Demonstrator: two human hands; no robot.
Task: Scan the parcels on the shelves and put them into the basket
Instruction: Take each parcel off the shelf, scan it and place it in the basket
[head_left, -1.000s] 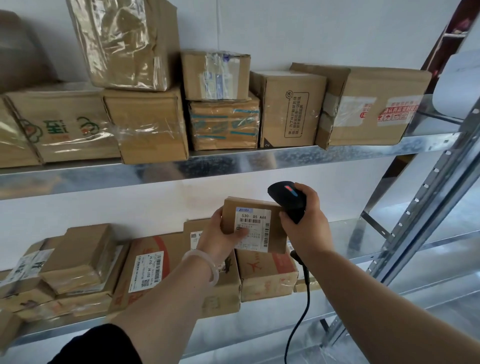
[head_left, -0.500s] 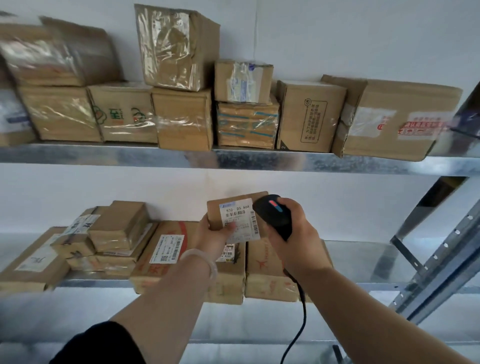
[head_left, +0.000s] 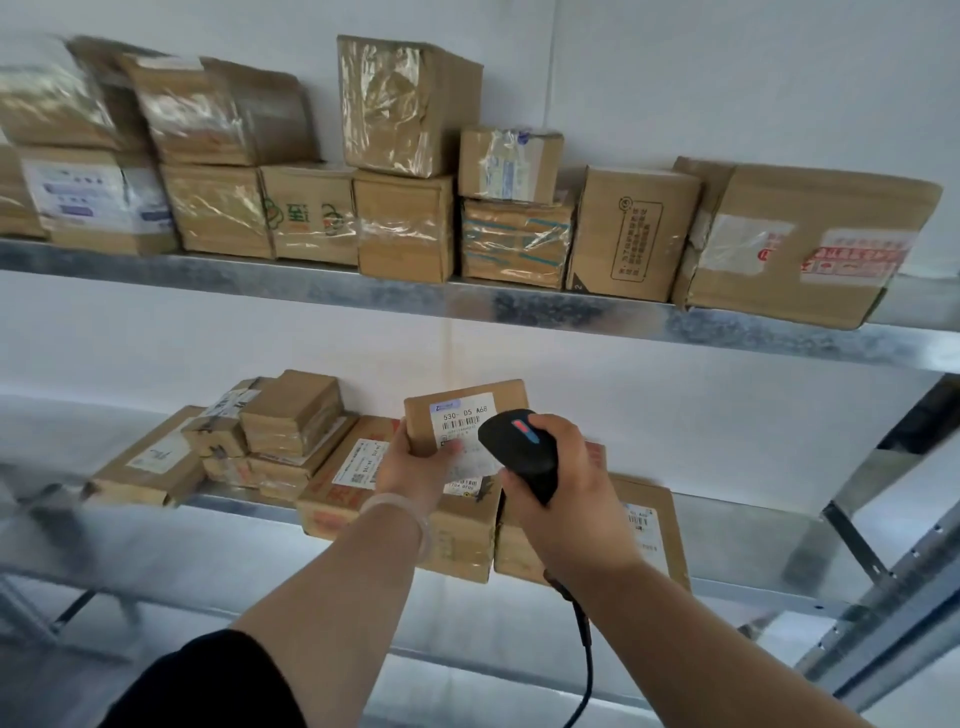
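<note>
**Step in hand: scanning.** The left hand (head_left: 415, 462) holds a small parcel (head_left: 467, 400) upright just above the cartons on the lower shelf (head_left: 737, 535). Its fingers wrap the parcel's left edge and its thumb presses on the face. The right hand (head_left: 566, 493) is closed round the grip of a black barcode scanner (head_left: 519, 452). The scanner's head sits just beside the shipping label (head_left: 460, 421), and its cable (head_left: 584, 654) hangs below the wrist. No basket is in view.

**Recommended practice.**
- The thumb lies over the label's lower part and should probably slide clear of the printed bars.
- The scanner appears very close to the label. Drawing it back slightly and squaring it to the label would likely give a cleaner read.
- The parcel should be held steady until the read is confirmed.

**Legible markings.**
- The shipping label reads "530- D5 A68" above a barcode. The smaller print is unreadable.
- On the upper shelf (head_left: 519, 306), one box (head_left: 636, 234) carries a framed block of characters, too small to read.
- Another box (head_left: 306, 218) shows green printed artwork.
- The large carton (head_left: 810, 249) bears a red-and-white sticker (head_left: 852, 257), which is blurred.
</note>
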